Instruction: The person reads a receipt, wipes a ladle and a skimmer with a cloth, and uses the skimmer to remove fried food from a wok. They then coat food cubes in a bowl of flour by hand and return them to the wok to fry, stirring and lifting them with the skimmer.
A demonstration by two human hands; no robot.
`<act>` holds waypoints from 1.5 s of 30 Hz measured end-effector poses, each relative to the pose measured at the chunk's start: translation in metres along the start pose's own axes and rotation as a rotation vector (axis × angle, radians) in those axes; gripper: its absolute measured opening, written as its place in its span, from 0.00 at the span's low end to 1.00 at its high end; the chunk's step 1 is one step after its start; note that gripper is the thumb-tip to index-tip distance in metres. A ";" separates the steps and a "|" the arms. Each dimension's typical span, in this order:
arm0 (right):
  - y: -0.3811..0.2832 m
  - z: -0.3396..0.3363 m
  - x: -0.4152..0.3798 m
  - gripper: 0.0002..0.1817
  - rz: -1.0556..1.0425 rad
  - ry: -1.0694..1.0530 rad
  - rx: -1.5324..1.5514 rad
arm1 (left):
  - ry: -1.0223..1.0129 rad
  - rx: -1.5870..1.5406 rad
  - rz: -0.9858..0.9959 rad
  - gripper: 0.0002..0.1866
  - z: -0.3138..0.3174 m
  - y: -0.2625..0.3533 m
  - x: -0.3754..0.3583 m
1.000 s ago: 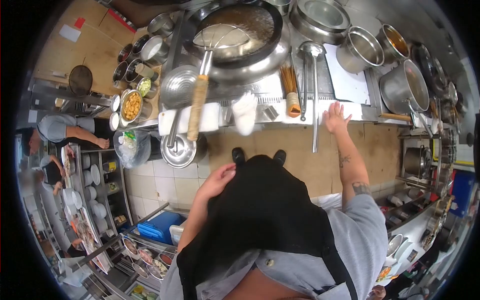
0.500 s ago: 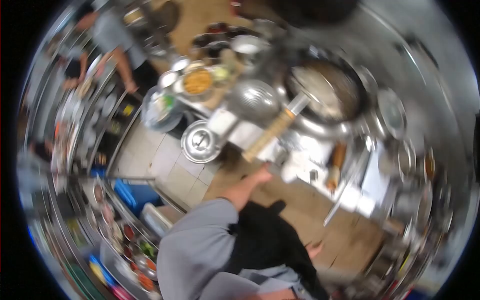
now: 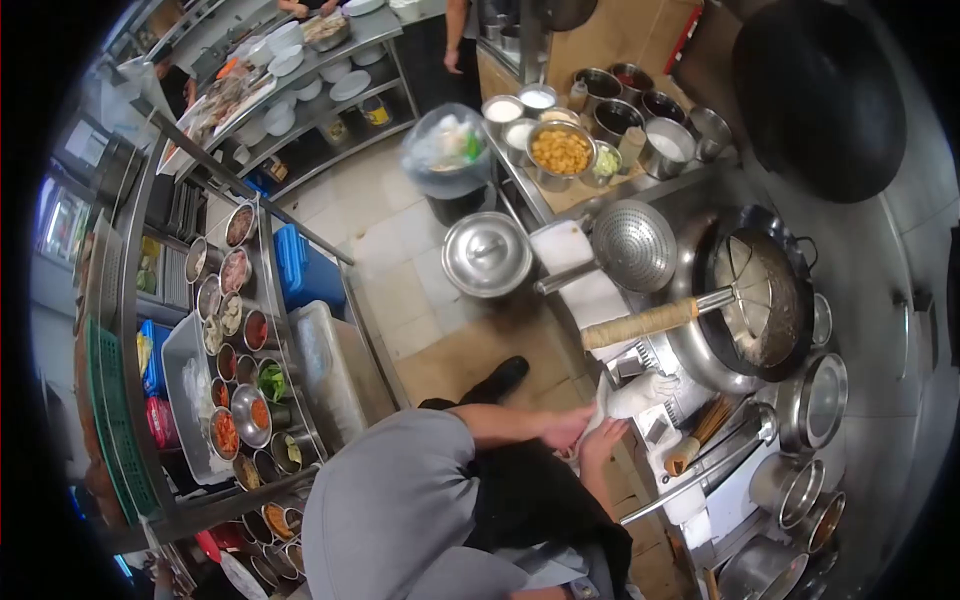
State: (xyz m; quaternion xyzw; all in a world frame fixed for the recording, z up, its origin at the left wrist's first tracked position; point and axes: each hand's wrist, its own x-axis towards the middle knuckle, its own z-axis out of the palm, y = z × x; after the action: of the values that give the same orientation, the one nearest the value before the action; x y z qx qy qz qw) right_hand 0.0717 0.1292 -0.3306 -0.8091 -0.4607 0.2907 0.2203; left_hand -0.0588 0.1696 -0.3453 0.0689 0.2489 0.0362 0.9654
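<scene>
My left hand point(image 3: 567, 428) is closed on a white cloth point(image 3: 600, 402) at the counter's front edge. Close beside it, my right hand point(image 3: 603, 440) also grips the cloth with bent fingers. The cloth lies next to a crumpled white bundle point(image 3: 643, 394) on the counter. Above the hands, a wire skimmer with a wrapped handle point(image 3: 640, 326) rests across a dark wok point(image 3: 800, 345) that holds liquid; neither hand touches it. A perforated strainer point(image 3: 634, 245) sits beside the wok.
A bamboo brush point(image 3: 684, 457) and a long metal utensil point(image 3: 690, 482) lie right of the hands. Seasoning pots surround a bowl of orange-yellow pieces point(image 3: 560, 150). A lidded pot point(image 3: 487, 254) stands by the counter. An ingredient rack point(image 3: 330, 440) is behind. Other people work at the far table.
My left hand has moved from near the skimmer handle down to the cloth. My right hand has come up to join it. The view has turned and sharpened.
</scene>
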 end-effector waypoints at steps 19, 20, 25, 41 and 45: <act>0.084 -0.095 -0.114 0.43 0.449 -0.429 0.297 | 0.387 0.425 -0.116 0.34 0.016 0.040 -0.051; 0.080 -0.109 -0.132 0.43 0.508 -0.495 0.364 | 0.316 0.461 -0.087 0.34 -0.009 0.043 -0.044; 0.066 -0.141 -0.247 0.44 0.588 -0.579 0.539 | 0.202 0.681 -0.293 0.39 -0.011 0.061 -0.007; -0.206 -0.309 -0.580 0.23 0.986 1.400 -0.358 | -0.119 1.026 -0.798 0.29 0.017 0.033 -0.011; -0.256 -0.366 -0.664 0.05 1.213 1.371 -1.348 | -0.177 1.049 -0.843 0.29 0.009 0.038 -0.023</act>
State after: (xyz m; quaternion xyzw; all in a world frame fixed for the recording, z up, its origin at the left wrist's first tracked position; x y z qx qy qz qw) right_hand -0.1101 -0.3608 0.2753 -0.8409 0.1623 -0.4617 -0.2311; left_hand -0.0764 0.2033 -0.3209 0.4279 0.1592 -0.4748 0.7524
